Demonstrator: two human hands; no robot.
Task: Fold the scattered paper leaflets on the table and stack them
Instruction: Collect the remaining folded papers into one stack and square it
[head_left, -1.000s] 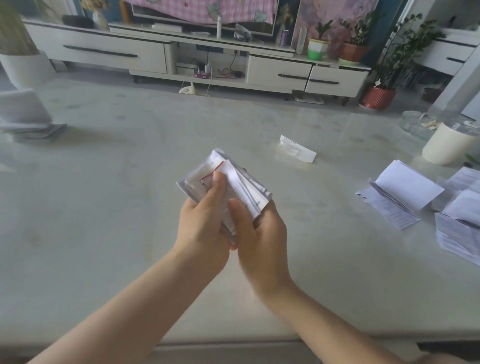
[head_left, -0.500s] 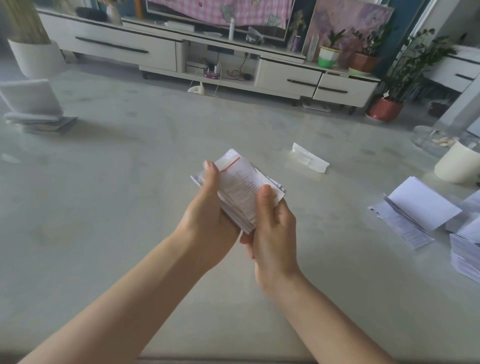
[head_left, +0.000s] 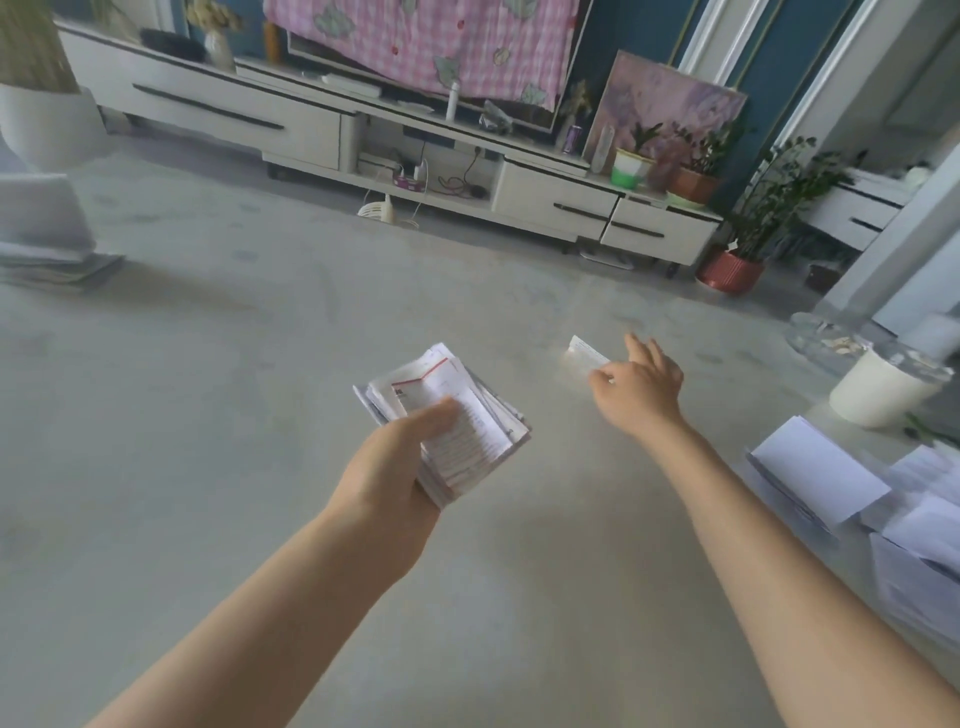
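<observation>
The left hand (head_left: 392, 470) alone now grips the folded leaflet stack (head_left: 457, 415) above the table (head_left: 208, 467). The right hand (head_left: 641, 387) has released the stack and reaches the single leaflet (head_left: 584, 353) lying farther out; motion blur hides whether it grips.

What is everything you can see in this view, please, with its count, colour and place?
table: one, pale grey, fills the foreground
leaflet stack: one, white with a red line, held above the table's middle
single leaflet: one, white, on the table, right of the stack
loose leaflets: several, white, table's right edge
container: one, cream, table's far right
paper pile: one, blurred whitish, table's far left
cabinet: one, white, along the back wall
cloth: one, pink checked, above the cabinet
plant pot: one, red, floor right of the cabinet
left hand: one, grips the leaflet stack
right hand: one, at the single leaflet, grip unclear
</observation>
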